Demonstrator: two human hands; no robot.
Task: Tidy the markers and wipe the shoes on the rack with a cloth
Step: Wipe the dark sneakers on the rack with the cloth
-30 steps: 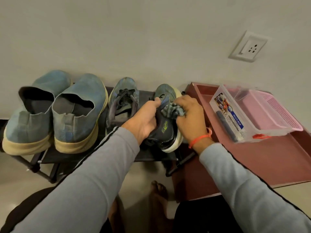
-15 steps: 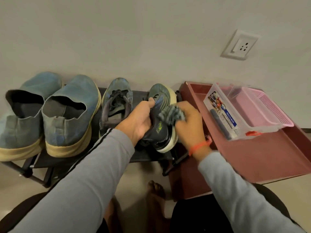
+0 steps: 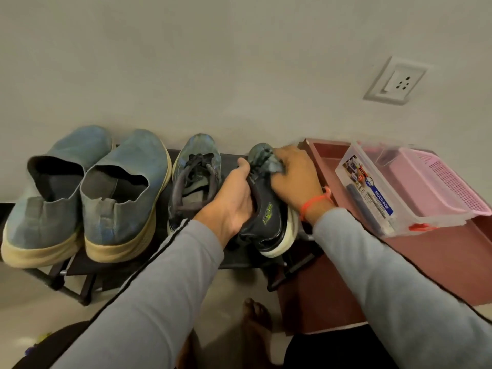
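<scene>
Wiping step at the shoe rack (image 3: pixel 239 259). The left hand (image 3: pixel 234 198) curls round the collar of the dark sneaker (image 3: pixel 266 222), tilting it on its side at the rack's right end so the upper faces the cloth (image 3: pixel 271 165). The right hand (image 3: pixel 295 179) bunches that cloth in closed fingers against the toe. Its mate (image 3: pixel 195 179) and two blue slip-ons (image 3: pixel 87 193) stand upright to the left, probably awaiting wiping. The clear box (image 3: pixel 378 193), holding a marker-like stick, rests on the red worktop (image 3: pixel 426 262).
</scene>
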